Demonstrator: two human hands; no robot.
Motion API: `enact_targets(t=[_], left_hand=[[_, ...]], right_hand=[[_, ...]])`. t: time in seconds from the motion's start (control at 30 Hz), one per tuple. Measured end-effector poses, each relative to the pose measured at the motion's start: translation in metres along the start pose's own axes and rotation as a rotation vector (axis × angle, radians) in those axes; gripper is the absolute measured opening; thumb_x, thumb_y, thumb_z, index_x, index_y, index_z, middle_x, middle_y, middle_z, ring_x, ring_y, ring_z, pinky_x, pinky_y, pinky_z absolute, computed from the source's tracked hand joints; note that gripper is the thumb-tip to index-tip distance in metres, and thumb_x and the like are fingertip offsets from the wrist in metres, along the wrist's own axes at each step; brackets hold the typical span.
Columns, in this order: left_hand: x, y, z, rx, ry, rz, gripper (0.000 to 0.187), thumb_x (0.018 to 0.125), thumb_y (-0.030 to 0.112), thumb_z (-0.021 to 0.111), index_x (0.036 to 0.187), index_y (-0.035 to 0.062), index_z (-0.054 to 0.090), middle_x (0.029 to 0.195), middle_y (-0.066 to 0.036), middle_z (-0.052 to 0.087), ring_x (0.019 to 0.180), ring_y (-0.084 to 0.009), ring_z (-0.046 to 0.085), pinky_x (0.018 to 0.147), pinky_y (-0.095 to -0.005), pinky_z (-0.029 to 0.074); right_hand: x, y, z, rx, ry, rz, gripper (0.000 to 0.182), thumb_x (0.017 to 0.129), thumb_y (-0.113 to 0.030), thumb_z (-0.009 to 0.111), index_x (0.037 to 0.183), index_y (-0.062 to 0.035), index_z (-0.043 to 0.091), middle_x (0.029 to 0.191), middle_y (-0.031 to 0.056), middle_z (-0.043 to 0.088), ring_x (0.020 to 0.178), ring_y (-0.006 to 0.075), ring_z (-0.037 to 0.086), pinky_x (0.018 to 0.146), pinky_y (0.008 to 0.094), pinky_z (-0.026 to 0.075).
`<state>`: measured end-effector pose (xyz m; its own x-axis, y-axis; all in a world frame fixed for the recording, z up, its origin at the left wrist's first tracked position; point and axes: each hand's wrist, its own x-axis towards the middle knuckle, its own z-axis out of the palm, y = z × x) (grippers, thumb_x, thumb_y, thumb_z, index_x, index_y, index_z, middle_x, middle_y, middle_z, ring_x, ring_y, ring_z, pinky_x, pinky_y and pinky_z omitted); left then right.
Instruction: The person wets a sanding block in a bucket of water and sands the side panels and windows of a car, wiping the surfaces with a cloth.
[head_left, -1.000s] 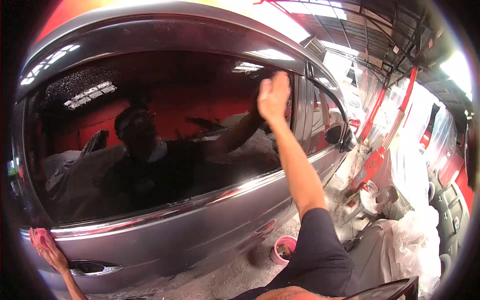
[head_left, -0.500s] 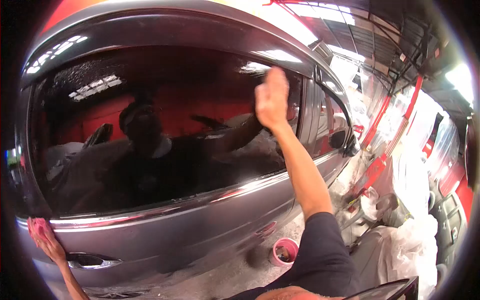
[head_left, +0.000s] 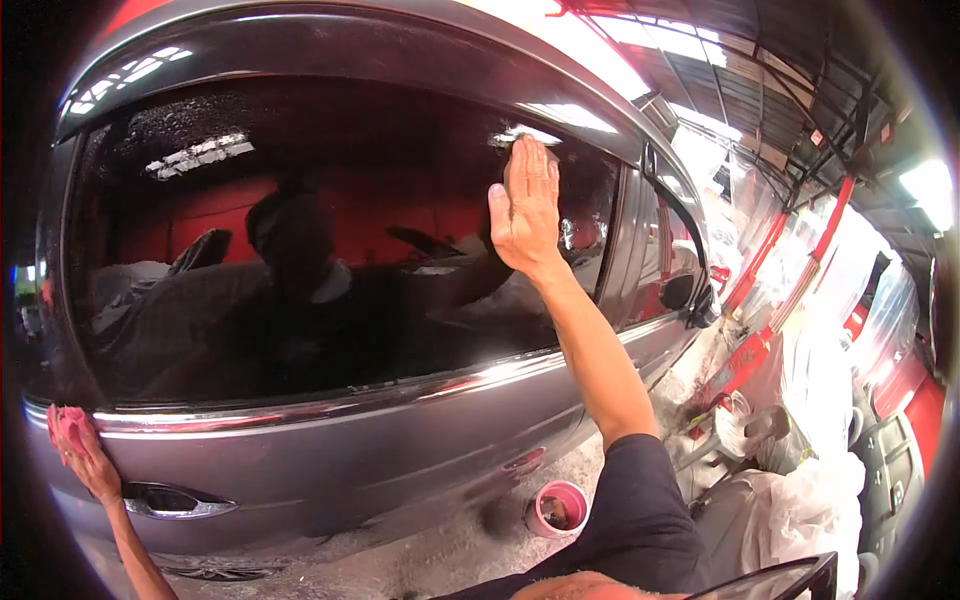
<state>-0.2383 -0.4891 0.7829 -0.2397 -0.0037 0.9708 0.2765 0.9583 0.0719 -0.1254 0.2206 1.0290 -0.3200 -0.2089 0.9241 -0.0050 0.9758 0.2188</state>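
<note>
My right hand (head_left: 528, 210) lies flat on the dark, reflective car window (head_left: 330, 260), near its upper right part. Its fingers are stretched out, and no object shows in it. At the far left, my left hand (head_left: 93, 468) is closed around a crumpled pink cloth (head_left: 70, 432). That cloth rests at the rear end of the chrome trim (head_left: 300, 410) below the glass. Just right of the left hand sits the chrome door handle (head_left: 180, 500) on the grey car door (head_left: 380, 460). Water droplets mark the window's upper left corner.
A pink bucket (head_left: 562, 508) with something dark inside stands on the floor below the door. Plastic sheeting (head_left: 815, 500) covers things at the right. A red post (head_left: 830, 220) and the car's side mirror (head_left: 703, 305) are further off.
My right hand has slid left across the glass, from blurred to sharp. My left hand stays at the trim's rear end with the cloth. The view has shifted slightly.
</note>
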Motion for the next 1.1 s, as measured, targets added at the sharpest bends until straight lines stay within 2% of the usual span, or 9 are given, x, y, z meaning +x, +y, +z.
enact_targets(t=[0.2, 0.3, 0.47, 0.6, 0.67, 0.73, 0.83, 1.0, 1.1], left_hand=[[0.002, 0.008, -0.002, -0.013, 0.040, -0.073, 0.053, 0.102, 0.036, 0.043, 0.138, -0.0018, 0.046, 0.150, -0.019, 0.039, 0.140, -0.0368, 0.032, 0.117, -0.0458, 0.020], [0.002, 0.006, -0.002, 0.014, 0.020, -0.056, 0.051, 0.102, 0.035, 0.043, 0.137, -0.0019, 0.047, 0.149, -0.020, 0.040, 0.140, -0.0366, 0.033, 0.117, -0.0463, 0.020], [0.005, 0.002, -0.003, 0.016, 0.016, -0.021, 0.049, 0.102, 0.033, 0.044, 0.136, -0.0020, 0.048, 0.147, -0.020, 0.041, 0.139, -0.0364, 0.034, 0.116, -0.0463, 0.021], [0.007, 0.012, -0.006, 0.040, 0.045, -0.048, 0.051, 0.102, 0.035, 0.045, 0.138, -0.0013, 0.047, 0.149, -0.020, 0.040, 0.140, -0.0358, 0.034, 0.117, -0.0450, 0.020], [0.006, 0.014, -0.007, 0.033, 0.031, -0.064, 0.052, 0.102, 0.034, 0.045, 0.138, -0.0023, 0.046, 0.149, -0.020, 0.040, 0.140, -0.0355, 0.033, 0.117, -0.0446, 0.020], [0.007, 0.014, -0.009, 0.083, 0.020, -0.031, 0.052, 0.101, 0.034, 0.046, 0.138, -0.0027, 0.045, 0.148, -0.020, 0.040, 0.140, -0.0355, 0.033, 0.117, -0.0445, 0.020], [0.006, 0.022, -0.010, 0.018, 0.040, -0.054, 0.049, 0.102, 0.030, 0.047, 0.138, -0.0032, 0.045, 0.148, -0.020, 0.040, 0.140, -0.0360, 0.033, 0.117, -0.0447, 0.020], [0.011, 0.032, -0.015, -0.014, 0.052, -0.106, 0.048, 0.102, 0.028, 0.044, 0.138, -0.0029, 0.044, 0.148, -0.020, 0.040, 0.141, -0.0363, 0.031, 0.117, -0.0454, 0.020], [0.012, 0.030, -0.020, 0.045, -0.028, -0.040, 0.049, 0.099, 0.028, 0.044, 0.138, -0.0009, 0.043, 0.147, -0.022, 0.039, 0.140, -0.0384, 0.032, 0.117, -0.0478, 0.020]], right_hand=[[-0.013, 0.130, 0.027, -0.283, 0.372, 0.395, 0.042, 0.095, -0.019, 0.046, 0.128, 0.0066, 0.050, 0.132, 0.0286, 0.049, 0.125, 0.0422, 0.044, 0.106, 0.0505, 0.032], [0.010, 0.041, -0.008, 0.000, 0.036, 0.403, 0.057, 0.096, -0.029, 0.044, 0.138, 0.0093, 0.042, 0.147, 0.0282, 0.038, 0.139, 0.0409, 0.032, 0.117, 0.0480, 0.020], [0.004, -0.005, -0.006, -0.050, -0.028, -0.070, 0.062, 0.093, -0.031, 0.049, 0.143, 0.0036, 0.036, 0.150, 0.0262, 0.033, 0.142, 0.0406, 0.028, 0.118, 0.0492, 0.018], [0.011, 0.067, 0.049, -0.426, 0.461, 0.315, 0.043, 0.091, -0.027, 0.052, 0.119, 0.0056, 0.051, 0.120, 0.0280, 0.051, 0.115, 0.0444, 0.047, 0.103, 0.0516, 0.033], [0.040, -0.061, -0.011, 0.048, -0.082, 0.384, 0.058, 0.092, -0.032, 0.050, 0.136, 0.0049, 0.044, 0.141, 0.0266, 0.044, 0.133, 0.0420, 0.039, 0.112, 0.0496, 0.027], [0.035, -0.118, 0.016, -0.041, 0.010, -0.153, 0.066, 0.092, -0.034, 0.049, 0.145, 0.0031, 0.036, 0.150, 0.0232, 0.036, 0.141, 0.0382, 0.031, 0.117, 0.0493, 0.021], [0.039, -0.098, 0.007, 0.024, -0.014, -0.235, 0.061, 0.092, -0.031, 0.050, 0.141, 0.0039, 0.041, 0.147, 0.0232, 0.040, 0.138, 0.0376, 0.037, 0.116, 0.0507, 0.021], [0.040, -0.071, 0.011, -0.056, 0.149, 0.484, 0.050, 0.093, -0.025, 0.047, 0.129, 0.0079, 0.049, 0.136, 0.0301, 0.046, 0.130, 0.0439, 0.040, 0.111, 0.0533, 0.026], [0.037, -0.171, 0.013, 0.055, -0.060, -0.256, 0.061, 0.091, -0.033, 0.050, 0.139, 0.0045, 0.044, 0.147, 0.0238, 0.040, 0.139, 0.0389, 0.034, 0.117, 0.0514, 0.019]])
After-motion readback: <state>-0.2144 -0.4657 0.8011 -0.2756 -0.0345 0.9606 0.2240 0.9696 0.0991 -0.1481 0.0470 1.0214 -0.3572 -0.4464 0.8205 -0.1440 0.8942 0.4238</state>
